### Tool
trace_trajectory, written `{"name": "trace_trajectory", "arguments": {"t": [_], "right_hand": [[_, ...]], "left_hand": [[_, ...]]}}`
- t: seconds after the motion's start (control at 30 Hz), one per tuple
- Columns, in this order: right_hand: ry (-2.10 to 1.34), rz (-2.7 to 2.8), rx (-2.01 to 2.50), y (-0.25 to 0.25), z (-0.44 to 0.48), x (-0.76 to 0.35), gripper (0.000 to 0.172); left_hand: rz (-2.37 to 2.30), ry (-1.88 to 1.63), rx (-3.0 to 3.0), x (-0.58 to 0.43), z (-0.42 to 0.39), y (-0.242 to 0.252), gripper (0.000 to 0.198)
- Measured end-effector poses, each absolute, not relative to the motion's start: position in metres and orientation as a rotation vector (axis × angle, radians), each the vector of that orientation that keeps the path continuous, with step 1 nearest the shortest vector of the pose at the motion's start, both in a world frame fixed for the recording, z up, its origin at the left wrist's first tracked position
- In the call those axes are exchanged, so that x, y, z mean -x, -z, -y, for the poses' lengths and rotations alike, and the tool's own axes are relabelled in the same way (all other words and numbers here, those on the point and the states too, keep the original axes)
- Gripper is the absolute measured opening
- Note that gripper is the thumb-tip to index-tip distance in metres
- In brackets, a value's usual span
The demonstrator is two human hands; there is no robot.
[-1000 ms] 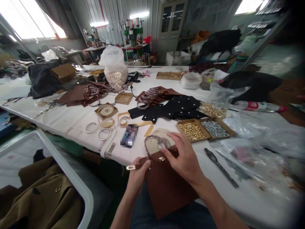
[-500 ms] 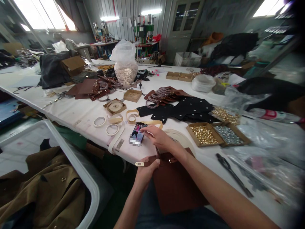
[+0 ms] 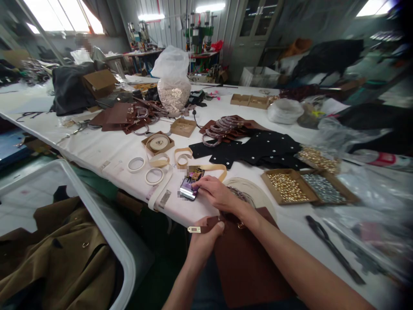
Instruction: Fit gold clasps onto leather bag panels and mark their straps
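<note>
My left hand (image 3: 206, 239) is closed on the upper edge of a brown leather bag panel (image 3: 248, 262), its thumb on top. A short strap with a gold metal plate (image 3: 194, 229) sticks out to the left of this hand. The panel hangs over the table's front edge above my lap. My right hand (image 3: 216, 193) reaches over the panel to a smartphone (image 3: 188, 192) lying on the table. Its index finger is stretched out at the lit screen, and the hand holds nothing. A gold fitting (image 3: 240, 225) on the panel is partly covered by my right wrist.
Tape rolls (image 3: 154, 176) lie left of the phone. Boxes of gold studs (image 3: 285, 188) and silver studs (image 3: 329, 189) stand at right, near a dark tool (image 3: 334, 249). Black studded pieces (image 3: 263, 148) lie behind. A white bin (image 3: 127, 258) stands at left; a person (image 3: 97, 54) is far back.
My right index finger has come down onto the phone, and the picture on its screen is different. The view has shifted slightly. A person now shows at the far left.
</note>
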State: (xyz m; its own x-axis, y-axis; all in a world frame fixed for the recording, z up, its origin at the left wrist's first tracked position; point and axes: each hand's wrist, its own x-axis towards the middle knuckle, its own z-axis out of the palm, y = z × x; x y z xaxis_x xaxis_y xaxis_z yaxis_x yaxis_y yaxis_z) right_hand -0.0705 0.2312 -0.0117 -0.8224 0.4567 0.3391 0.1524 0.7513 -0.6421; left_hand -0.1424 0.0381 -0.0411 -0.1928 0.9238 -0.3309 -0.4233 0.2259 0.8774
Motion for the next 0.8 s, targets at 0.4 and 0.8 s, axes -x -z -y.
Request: {"name": "trace_trajectory", "arguments": {"t": [0.4,0.8], "right_hand": [[-0.767,2.582,0.452,0.0171,-0.2332,0.0704,0.027],[-0.741,2.603,0.446,0.0159,-0.2289,0.0722,0.030]], "left_hand": [[-1.235,-1.335,-0.598,0.1424,-0.0406,0.0370,0.036],[-1.241,-1.341,-0.604,0.1412,-0.0411,0.0395,0.039]]}}
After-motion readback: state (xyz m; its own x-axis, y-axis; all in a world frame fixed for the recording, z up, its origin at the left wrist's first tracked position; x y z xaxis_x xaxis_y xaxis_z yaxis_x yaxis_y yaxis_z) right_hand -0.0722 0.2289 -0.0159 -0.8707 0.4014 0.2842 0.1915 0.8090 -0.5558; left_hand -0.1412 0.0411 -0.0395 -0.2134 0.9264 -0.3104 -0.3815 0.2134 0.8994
